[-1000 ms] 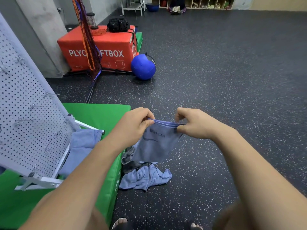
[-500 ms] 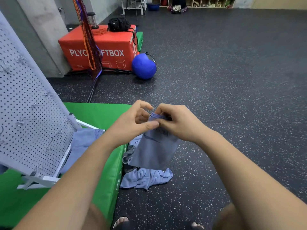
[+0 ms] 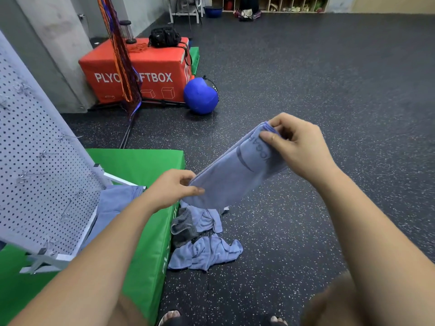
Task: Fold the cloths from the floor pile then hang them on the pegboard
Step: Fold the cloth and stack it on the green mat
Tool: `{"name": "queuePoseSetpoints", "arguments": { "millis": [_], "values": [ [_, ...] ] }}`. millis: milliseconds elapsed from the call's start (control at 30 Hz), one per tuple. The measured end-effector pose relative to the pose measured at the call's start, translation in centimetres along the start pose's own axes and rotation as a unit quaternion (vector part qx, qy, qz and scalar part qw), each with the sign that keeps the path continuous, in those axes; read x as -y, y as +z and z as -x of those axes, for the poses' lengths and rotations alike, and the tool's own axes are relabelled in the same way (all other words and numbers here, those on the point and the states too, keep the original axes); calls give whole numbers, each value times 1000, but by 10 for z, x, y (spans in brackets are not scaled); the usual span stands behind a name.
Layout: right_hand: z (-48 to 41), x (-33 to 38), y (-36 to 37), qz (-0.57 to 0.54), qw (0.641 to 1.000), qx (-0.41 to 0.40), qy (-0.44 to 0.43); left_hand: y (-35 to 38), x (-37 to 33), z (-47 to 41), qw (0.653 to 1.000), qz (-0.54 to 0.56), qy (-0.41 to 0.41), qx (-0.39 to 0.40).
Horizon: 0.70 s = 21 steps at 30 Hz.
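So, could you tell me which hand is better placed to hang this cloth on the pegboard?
Probably the left hand: it pinches the lower end of the blue cloth, nearer the pegboard. The right hand grips the upper end, farther off.

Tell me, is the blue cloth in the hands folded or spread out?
Folded. The blue cloth is a narrow strip with stacked edges pinched in the right hand, while the left hand holds its lower end.

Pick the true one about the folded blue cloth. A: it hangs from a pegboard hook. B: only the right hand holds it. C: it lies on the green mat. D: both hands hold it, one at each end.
D: the left hand pinches one end of the cloth, the right hand the other.
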State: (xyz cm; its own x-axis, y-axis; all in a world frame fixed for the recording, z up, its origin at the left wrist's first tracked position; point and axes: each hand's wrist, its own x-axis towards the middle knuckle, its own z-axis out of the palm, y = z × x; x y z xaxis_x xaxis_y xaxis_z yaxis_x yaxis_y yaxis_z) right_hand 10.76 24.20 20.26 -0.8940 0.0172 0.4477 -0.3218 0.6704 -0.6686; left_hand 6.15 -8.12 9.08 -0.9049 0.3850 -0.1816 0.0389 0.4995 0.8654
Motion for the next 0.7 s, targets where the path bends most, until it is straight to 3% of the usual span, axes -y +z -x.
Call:
{"name": "queuePoseSetpoints", "arguments": {
  "millis": [100, 267, 467, 700],
  "values": [
    [-2, -11, -3, -6, 999, -21, 27, -10, -2, 1, 998, 24, 8, -59],
    [-6, -23, -2, 4, 996, -52, 69, -24, -5, 3, 989, 124, 12, -85],
    [-6, -23, 7, 3, 990, -85, 116, -20, -10, -1, 947, 287, -9, -143],
    [4, -4, 43, -5, 987, -81, 139, 15, -27, -5, 925, 272, 13, -266]
  ]
}}
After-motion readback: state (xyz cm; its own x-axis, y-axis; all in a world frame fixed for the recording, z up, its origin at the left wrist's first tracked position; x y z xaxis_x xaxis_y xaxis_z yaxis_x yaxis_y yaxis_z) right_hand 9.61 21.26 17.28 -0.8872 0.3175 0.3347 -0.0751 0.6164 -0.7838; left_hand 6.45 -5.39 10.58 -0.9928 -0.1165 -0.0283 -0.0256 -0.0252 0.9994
